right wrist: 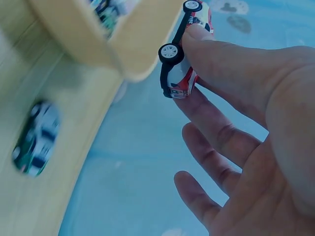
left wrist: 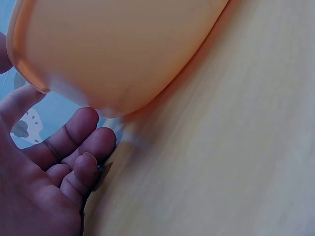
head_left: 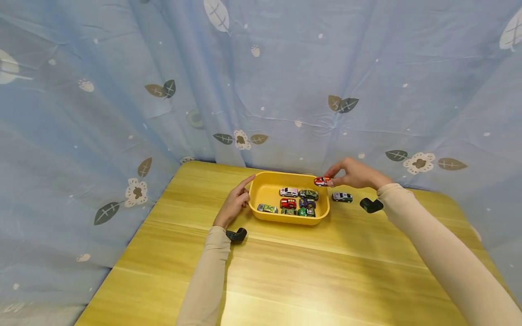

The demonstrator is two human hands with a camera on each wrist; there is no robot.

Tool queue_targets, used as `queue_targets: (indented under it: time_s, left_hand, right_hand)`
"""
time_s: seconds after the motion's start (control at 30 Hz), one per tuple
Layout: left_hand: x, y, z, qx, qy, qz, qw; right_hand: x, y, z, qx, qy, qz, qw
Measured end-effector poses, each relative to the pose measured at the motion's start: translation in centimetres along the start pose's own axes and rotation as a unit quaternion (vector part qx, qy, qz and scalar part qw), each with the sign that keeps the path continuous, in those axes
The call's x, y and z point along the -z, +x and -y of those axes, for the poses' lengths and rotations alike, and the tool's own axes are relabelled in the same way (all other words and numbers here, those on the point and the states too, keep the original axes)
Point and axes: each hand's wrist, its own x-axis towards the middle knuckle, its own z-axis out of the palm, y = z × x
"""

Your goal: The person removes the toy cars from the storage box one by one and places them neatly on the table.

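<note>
A: The red-and-white toy car (head_left: 322,181) is hanging by the tray's far right corner, and the right hand (head_left: 355,174) is pinching it, thumb sitting between two wheels!

B: It's looking light and stiff to me, probably not fragile, though that glossy shell may be inviting a slip. Fingers are likely doing best on its sides, off the wheels.

A: And the yellow tray (head_left: 285,220)?

B: It's carrying seven cars: six are bunching right of centre, and a green car (head_left: 267,208) is sitting apart at the near left.

A: The left hand (head_left: 234,206) is touching the left rim. Pinching it?

B: I can't tell. Meanwhile, a silver-and-green car (head_left: 342,197) is lying on the table (head_left: 293,271), just right of the tray.
</note>
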Motion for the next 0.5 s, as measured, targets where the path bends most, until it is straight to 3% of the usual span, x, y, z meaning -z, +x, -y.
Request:
queue_targets:
  time_s: [0.23, 0.5]
  left_hand:
    - [0.2, 0.1, 0.2, -0.004, 0.006, -0.002, 1.0000]
    - [0.1, 0.2, 0.1, -0.004, 0.008, 0.001, 1.0000]
  right_hand:
    - [-0.4, -2.2, -2.1, -0.008, -0.037, -0.011, 0.999]
    - [-2.3, -4.1, -4.9, 0.006, -0.065, -0.031, 0.997]
